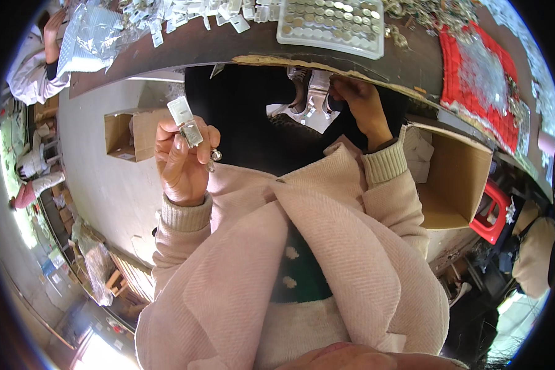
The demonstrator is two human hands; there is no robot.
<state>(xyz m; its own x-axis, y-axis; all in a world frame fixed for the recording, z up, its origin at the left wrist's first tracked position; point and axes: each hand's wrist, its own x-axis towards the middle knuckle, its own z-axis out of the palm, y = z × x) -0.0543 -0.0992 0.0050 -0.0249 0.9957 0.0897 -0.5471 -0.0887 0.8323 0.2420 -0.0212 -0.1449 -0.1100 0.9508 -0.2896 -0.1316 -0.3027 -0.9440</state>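
My left hand (pixel 182 157) is raised beside my chest and pinches a small clear plastic bag (pixel 185 117) with a silvery metal piece in it; a small round metal bead hangs below the fingers. My right hand (pixel 359 102) reaches under the table edge into my lap, where its fingers touch a bunch of small clear bags (pixel 311 98) lying on dark cloth. Both sleeves are pale pink knit.
On the dark table (pixel 240 43) above stand a white tray (pixel 332 21) of round metal pieces, scattered small bags (pixel 185 15) and a red mat (pixel 484 74) with silver parts. Open cardboard boxes sit at left (pixel 126 132) and right (pixel 453 179). Another person (pixel 34 61) sits at far left.
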